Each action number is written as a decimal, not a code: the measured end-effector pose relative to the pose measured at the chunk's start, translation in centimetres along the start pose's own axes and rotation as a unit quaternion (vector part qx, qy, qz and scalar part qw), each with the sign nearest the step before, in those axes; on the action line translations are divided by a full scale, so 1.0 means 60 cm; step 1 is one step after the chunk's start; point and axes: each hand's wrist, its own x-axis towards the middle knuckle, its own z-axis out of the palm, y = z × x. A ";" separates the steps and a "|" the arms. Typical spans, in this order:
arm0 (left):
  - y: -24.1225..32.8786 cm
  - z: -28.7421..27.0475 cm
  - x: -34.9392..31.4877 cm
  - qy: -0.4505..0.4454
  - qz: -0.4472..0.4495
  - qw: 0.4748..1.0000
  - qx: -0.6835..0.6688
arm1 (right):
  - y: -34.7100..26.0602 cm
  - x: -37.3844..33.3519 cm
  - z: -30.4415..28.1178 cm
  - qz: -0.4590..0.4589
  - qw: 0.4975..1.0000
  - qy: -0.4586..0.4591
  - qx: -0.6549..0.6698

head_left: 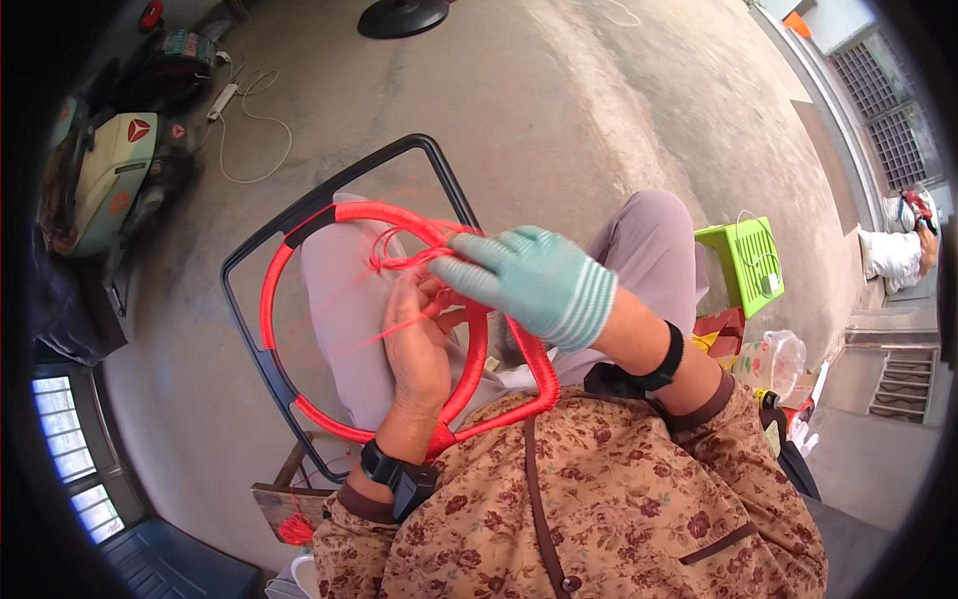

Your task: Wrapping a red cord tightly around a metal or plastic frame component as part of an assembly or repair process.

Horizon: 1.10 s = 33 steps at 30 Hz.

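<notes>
A black frame (pixel 321 195) with rounded corners rests across my thighs. Inside it is a ring (pixel 267 290) wound mostly in red cord, with bare black stretches left showing. My left hand (pixel 414 349), ungloved, is closed by the ring's right side, a strand of red cord between its fingers; the fingertips are partly hidden. Over the ring's upper right, my right hand (pixel 529 285) wears a pale green glove with a striped cuff. Its fingers are closed on a looped bundle of red cord (pixel 394 250), slightly blurred by motion. A red-wrapped bar (pixel 539 374) bends toward my lap.
Beside my left side, a small wooden board (pixel 289 509) stands near a tangle of red cord (pixel 296 529). A green plastic basket (pixel 743 265) and plastic bags (pixel 773 359) are on the right. A parked scooter (pixel 120 170) and a power strip (pixel 222 102) are at far left.
</notes>
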 end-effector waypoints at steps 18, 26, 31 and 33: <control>-0.020 -0.014 0.008 -0.027 0.045 0.989 0.140 | 0.013 0.017 -0.002 0.077 0.987 0.038 0.139; -0.024 -0.024 0.006 0.001 -0.062 0.994 0.094 | 0.033 -0.036 -0.004 0.395 0.754 0.019 0.524; -0.032 -0.019 0.011 0.010 -0.080 0.982 0.172 | 0.071 -0.061 0.046 0.214 0.903 -0.085 0.362; -0.033 -0.018 0.010 0.016 -0.069 0.983 0.170 | 0.070 -0.062 0.047 0.200 0.948 -0.149 0.197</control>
